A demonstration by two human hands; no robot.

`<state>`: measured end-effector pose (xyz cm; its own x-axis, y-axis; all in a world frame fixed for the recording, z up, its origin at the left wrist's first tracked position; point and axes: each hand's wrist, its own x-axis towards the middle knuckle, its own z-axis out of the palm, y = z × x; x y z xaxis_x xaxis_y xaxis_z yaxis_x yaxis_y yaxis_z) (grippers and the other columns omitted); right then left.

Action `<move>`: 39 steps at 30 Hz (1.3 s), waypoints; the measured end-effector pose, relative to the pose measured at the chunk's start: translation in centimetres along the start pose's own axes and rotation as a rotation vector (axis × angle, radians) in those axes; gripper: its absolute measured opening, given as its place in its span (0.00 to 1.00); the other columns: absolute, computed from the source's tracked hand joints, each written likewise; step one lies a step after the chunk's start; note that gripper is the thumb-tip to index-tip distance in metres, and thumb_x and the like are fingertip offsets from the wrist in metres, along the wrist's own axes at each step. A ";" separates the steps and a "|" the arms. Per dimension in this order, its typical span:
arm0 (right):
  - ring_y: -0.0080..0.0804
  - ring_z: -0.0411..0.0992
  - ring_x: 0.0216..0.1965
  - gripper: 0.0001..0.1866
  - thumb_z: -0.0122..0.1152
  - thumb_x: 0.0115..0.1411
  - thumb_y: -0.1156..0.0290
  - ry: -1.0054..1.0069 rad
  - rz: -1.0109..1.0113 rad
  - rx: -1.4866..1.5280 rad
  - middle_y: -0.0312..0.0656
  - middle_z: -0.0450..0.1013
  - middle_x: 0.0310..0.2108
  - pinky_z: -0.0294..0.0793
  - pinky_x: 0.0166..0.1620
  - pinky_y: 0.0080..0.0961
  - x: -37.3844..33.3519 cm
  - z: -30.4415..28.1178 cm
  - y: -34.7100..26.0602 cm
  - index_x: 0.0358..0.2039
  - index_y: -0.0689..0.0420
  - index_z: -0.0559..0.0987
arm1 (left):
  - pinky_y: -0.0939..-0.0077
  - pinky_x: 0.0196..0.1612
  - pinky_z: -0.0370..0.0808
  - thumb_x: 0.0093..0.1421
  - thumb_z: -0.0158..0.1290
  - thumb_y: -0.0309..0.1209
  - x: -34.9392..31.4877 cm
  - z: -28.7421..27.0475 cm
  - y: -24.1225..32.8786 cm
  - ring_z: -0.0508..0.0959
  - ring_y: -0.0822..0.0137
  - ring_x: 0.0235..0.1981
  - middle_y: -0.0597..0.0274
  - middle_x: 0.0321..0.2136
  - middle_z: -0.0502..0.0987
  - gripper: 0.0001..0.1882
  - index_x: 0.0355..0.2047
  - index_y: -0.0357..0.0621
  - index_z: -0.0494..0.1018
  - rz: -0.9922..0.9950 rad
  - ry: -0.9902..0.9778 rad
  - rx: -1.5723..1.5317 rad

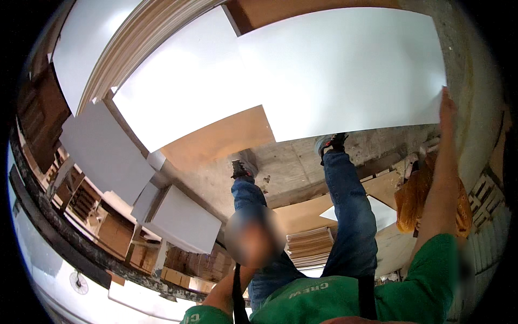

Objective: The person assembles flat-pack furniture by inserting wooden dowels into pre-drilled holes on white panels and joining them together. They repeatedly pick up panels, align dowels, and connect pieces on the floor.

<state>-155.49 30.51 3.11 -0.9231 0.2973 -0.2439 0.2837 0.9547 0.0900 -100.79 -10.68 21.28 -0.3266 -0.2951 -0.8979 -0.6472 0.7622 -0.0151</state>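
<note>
A large white panel (350, 70) stretches across the upper right, its face glossy. My right hand (447, 110) is at its right edge near the lower corner, with that arm stretched far out; the fingers look closed on the edge. Another white panel (189, 81) lies to the left, level with or under the large one; I cannot tell which. A brown board (226, 137) shows below them. My left hand (253, 243) is bent in over my left thigh, away from the panels. It is blurred, so its fingers and anything in them cannot be made out.
A tall stack of thin boards (121, 51) stands at the upper left, with grey-white panels (105, 151) beside it. Between my feet and the panels runs concrete floor (297, 162). Behind me are a board stack (310, 245) and an orange-brown cloth (410, 200).
</note>
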 end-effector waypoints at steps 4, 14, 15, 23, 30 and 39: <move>0.23 0.64 0.23 0.29 0.49 0.56 0.49 -0.030 -0.144 -0.261 0.37 0.71 0.26 0.67 0.30 0.25 8.1 0.9 6.8 0.51 0.57 0.66 | 0.45 0.53 0.47 0.46 0.54 0.49 0.9 0.7 3.1 0.52 0.47 0.56 0.52 0.51 0.60 0.24 0.39 0.49 0.71 -0.060 -0.094 0.048; 0.37 0.62 0.48 0.42 0.46 0.51 0.37 -0.440 0.339 0.446 0.48 0.64 0.49 0.60 0.50 0.29 2.5 6.9 6.0 0.51 0.65 0.65 | 0.40 0.53 0.42 0.44 0.52 0.56 1.6 2.5 6.3 0.45 0.45 0.58 0.46 0.51 0.60 0.29 0.41 0.52 0.71 -0.167 -0.282 0.100; 0.37 0.61 0.51 0.42 0.45 0.51 0.37 -0.454 0.394 0.459 0.48 0.62 0.51 0.59 0.52 0.29 1.0 7.7 6.6 0.51 0.65 0.65 | 0.40 0.53 0.42 0.44 0.52 0.57 1.9 2.1 6.1 0.45 0.45 0.58 0.46 0.52 0.60 0.29 0.41 0.52 0.71 -0.162 -0.311 0.101; 0.41 0.63 0.50 0.34 0.42 0.54 0.39 -0.067 0.050 0.750 0.46 0.64 0.50 0.60 0.51 0.37 5.4 12.6 5.1 0.54 0.50 0.63 | 0.43 0.55 0.42 0.45 0.50 0.57 2.4 0.3 5.1 0.45 0.45 0.58 0.47 0.50 0.62 0.29 0.41 0.52 0.72 -0.112 -0.291 0.161; 0.47 0.60 0.53 0.33 0.35 0.57 0.41 -0.037 -0.438 0.039 0.47 0.61 0.53 0.59 0.54 0.38 17.1 13.2 0.6 0.56 0.49 0.60 | 0.44 0.56 0.38 0.45 0.49 0.59 2.8 0.3 5.1 0.44 0.47 0.59 0.47 0.51 0.61 0.31 0.42 0.51 0.72 -0.160 -0.345 0.197; 0.51 0.63 0.49 0.28 0.44 0.56 0.50 0.034 -0.469 -0.058 0.51 0.62 0.50 0.62 0.50 0.42 -1.7 13.9 -10.7 0.52 0.54 0.64 | 0.44 0.56 0.36 0.42 0.48 0.65 2.2 1.2 4.5 0.44 0.48 0.60 0.44 0.53 0.59 0.36 0.42 0.52 0.73 -0.179 -0.352 0.128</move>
<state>-153.35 19.96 -10.88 -0.9563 -0.1675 -0.2398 -0.1802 0.9831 0.0319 -103.55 -7.21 18.70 0.0532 -0.2320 -0.9713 -0.5742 0.7886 -0.2198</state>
